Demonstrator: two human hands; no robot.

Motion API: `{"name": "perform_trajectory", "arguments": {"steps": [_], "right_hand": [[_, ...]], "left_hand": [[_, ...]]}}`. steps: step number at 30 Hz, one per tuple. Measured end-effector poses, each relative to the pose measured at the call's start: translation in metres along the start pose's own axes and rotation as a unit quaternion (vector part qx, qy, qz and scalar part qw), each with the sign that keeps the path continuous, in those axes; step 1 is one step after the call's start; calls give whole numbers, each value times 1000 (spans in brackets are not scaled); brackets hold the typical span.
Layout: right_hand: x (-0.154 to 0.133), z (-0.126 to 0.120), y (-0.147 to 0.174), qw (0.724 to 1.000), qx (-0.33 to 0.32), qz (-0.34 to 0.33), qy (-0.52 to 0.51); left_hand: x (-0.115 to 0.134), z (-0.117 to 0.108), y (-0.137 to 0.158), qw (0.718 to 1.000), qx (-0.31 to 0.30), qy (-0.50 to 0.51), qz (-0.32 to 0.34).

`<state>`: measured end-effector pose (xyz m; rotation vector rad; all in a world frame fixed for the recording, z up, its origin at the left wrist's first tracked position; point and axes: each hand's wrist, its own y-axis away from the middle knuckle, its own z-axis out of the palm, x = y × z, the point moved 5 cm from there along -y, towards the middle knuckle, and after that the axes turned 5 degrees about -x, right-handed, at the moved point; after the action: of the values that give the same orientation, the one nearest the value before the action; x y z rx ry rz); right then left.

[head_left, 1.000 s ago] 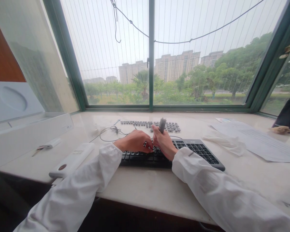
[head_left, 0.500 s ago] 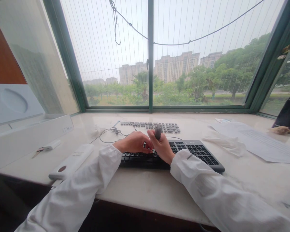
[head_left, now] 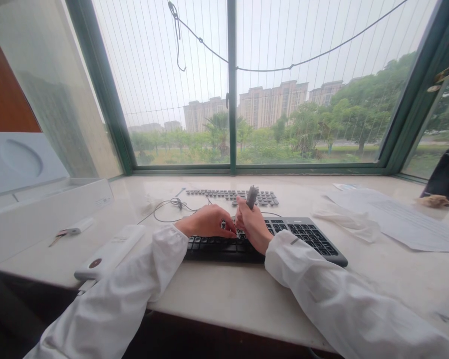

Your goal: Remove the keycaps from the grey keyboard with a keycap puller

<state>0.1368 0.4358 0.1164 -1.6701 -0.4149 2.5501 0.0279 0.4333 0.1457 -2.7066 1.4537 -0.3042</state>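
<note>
A black keyboard [head_left: 314, 240] lies on the pale counter. Many of its keycaps are off across the middle and right, and black caps still sit along its near left part. My right hand [head_left: 253, 227] is closed around a dark grey, thick-handled tool [head_left: 252, 197], whose upper end sticks out above the fist and leans right; its lower end is hidden. Beside it my left hand [head_left: 205, 221] rests over the keyboard's left half, fingers curled down and pinched together at the keys. Whatever lies between those fingertips is hidden. Behind the hands, loose keycaps [head_left: 265, 198] are laid out in rows.
A thin cable [head_left: 164, 203] coils behind the keyboard. At left are a white power bank [head_left: 112, 252], a small white item with a key [head_left: 75, 228] and an open white box [head_left: 93, 197]. Papers [head_left: 400, 214], crumpled tissue [head_left: 353, 223] and a dark object [head_left: 445, 174] lie right.
My right hand has tilted, so the tool's upper end has swung right and slightly up. The fist has shifted a little to the right. My left hand stays almost in place.
</note>
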Motion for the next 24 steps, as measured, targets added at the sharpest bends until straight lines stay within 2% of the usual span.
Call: {"name": "perform_trajectory", "arguments": {"steps": [5,15,24], "right_hand": [[1,-2,-1,999,10,14,-38],[-3,1,1,1000,-15,-3,13],[-6,1,2,999,-6,-13,41]], "left_hand": [[2,-1,1,1000,-1,-9,0],[4,-4,2,1000,2,-2,29],[4,-3,2,1000,2,-8,27]]}}
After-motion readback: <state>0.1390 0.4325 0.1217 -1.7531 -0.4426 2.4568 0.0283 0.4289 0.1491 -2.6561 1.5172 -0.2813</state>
